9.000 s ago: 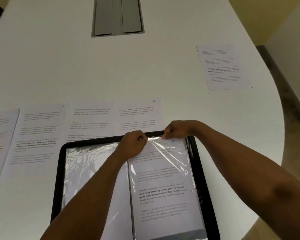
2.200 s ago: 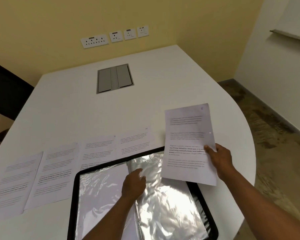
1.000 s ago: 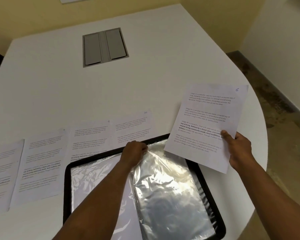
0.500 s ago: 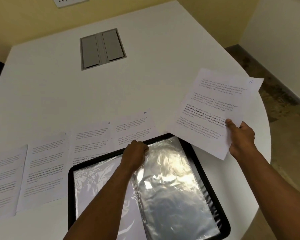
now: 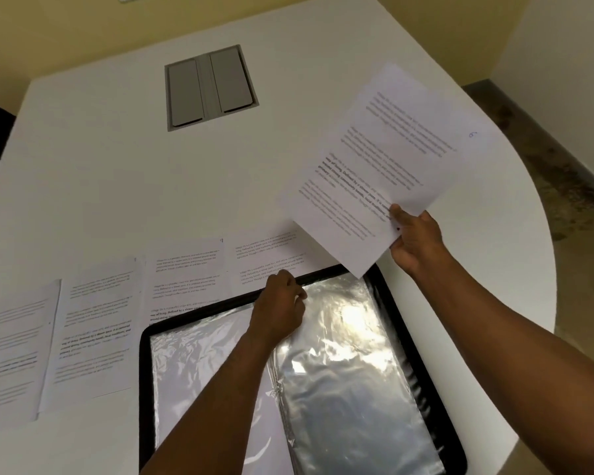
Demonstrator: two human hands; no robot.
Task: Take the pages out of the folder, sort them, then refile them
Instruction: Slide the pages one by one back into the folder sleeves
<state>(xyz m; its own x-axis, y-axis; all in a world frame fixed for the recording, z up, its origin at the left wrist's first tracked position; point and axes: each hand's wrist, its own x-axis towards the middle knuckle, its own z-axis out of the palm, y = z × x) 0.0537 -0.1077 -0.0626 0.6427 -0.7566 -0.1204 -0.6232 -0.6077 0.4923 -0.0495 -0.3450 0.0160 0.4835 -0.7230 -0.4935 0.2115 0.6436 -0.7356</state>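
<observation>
A black folder (image 5: 144,371) lies open at the near edge of the white table, showing shiny plastic sleeves (image 5: 350,378). My left hand (image 5: 282,306) pinches the top edge of the right-hand sleeve near the folder's far rim. My right hand (image 5: 415,241) holds a printed page marked 6 (image 5: 381,159) by its lower corner, tilted in the air above the table's right side. Several printed pages (image 5: 96,323) lie side by side in a row on the table behind and left of the folder.
A grey cable hatch (image 5: 210,87) is set into the white table (image 5: 117,186) farther back. The table's rounded right edge drops to a stone floor (image 5: 570,173). Yellow walls stand behind.
My right hand has carried page 6 up and to the right, away from the folder. My left hand stays on the sleeve's top edge.
</observation>
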